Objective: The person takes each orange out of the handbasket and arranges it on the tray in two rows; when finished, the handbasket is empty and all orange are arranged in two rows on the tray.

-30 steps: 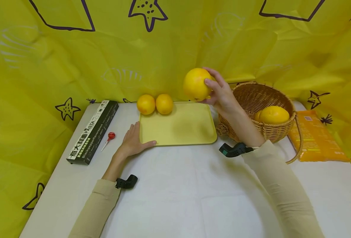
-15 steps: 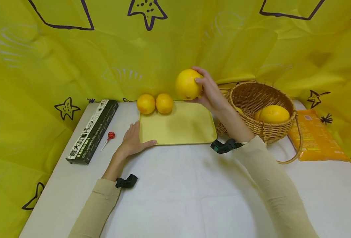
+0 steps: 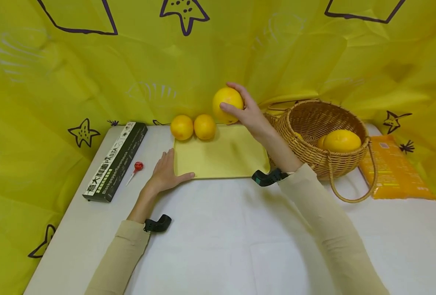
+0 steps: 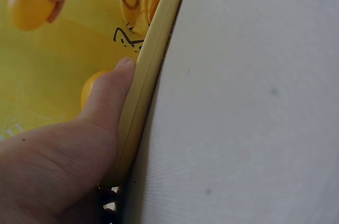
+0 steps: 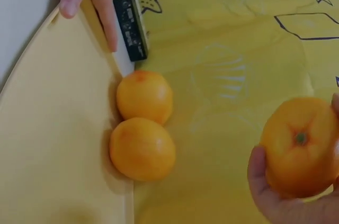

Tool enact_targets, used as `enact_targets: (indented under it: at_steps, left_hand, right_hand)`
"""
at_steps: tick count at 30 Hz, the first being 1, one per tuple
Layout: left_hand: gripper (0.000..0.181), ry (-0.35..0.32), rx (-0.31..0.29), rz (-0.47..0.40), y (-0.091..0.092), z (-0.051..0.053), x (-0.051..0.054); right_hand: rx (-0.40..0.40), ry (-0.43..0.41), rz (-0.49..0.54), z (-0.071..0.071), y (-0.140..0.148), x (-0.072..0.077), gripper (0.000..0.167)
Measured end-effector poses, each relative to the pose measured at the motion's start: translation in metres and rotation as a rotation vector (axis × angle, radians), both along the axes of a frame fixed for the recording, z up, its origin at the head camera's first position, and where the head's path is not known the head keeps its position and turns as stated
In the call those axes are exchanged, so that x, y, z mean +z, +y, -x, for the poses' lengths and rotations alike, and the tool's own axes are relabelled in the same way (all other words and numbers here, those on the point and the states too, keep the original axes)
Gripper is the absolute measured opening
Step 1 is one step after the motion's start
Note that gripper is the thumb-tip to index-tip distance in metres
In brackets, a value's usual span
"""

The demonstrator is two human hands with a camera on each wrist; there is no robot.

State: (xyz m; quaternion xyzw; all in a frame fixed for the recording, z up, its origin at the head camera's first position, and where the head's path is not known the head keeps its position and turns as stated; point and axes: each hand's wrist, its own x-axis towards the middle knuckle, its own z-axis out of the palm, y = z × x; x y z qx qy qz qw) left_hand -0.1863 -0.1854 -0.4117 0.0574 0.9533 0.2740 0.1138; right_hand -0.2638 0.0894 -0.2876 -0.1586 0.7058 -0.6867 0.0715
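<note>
My right hand [image 3: 252, 116] grips an orange [image 3: 223, 96] between thumb and fingers, raised above the back of a pale yellow tray [image 3: 221, 159]. In the right wrist view, the green stem end of the held orange [image 5: 296, 150] shows. Two more oranges sit side by side at the tray's back left corner, the left orange [image 3: 182, 127] touching the right orange [image 3: 204, 127]. At the tray's front left corner rests my left hand [image 3: 166, 174], its fingers along the left side and its thumb on the front edge. The left wrist view shows that thumb [image 4: 108, 94] against the rim.
Right of the tray stands a wicker basket [image 3: 336, 166] with yellow-orange fruit [image 3: 341, 141] inside and its handle hanging forward. An orange packet [image 3: 398, 172] lies beyond it. On the left are a black-and-white pasta box [image 3: 116, 164] and a red lollipop [image 3: 138, 166]. A yellow curtain hangs behind.
My right hand has carried the orange leftward over the tray, away from the basket, and slightly lower. The left hand has stayed at the tray's corner.
</note>
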Motion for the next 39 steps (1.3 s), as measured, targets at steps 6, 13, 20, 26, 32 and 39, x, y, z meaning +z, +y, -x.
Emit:
enact_targets:
  at_steps: [6,13,20,26,32,39]
  left_hand:
    - [0.115,0.008,0.0,0.006,-0.001,0.002,0.0]
    - [0.115,0.005,0.004,0.0,0.0,0.001,-0.002]
    - [0.115,0.003,0.006,0.003,0.0,0.003,-0.003]
    - [0.116,0.0,0.002,0.004,0.001,0.003,-0.002]
    - [0.116,-0.001,0.005,-0.003,0.001,0.003,-0.003]
    - [0.116,-0.012,0.011,-0.007,0.0,0.001,0.0]
  right_hand:
    - [-0.128,-0.011,-0.253,0.017,0.001,-0.021,0.069]
    - [-0.206,-0.06,-0.326,0.033,-0.004,-0.05,0.072]
    - [-0.272,-0.007,-0.376,0.045,-0.005,-0.071,0.069]
    - [-0.301,-0.018,-0.39,0.051,-0.008,-0.087,0.071]
    - [-0.342,-0.034,-0.381,0.052,-0.014,-0.092,0.075]
    - [-0.346,-0.045,-0.371,0.053,-0.018,-0.092,0.074]
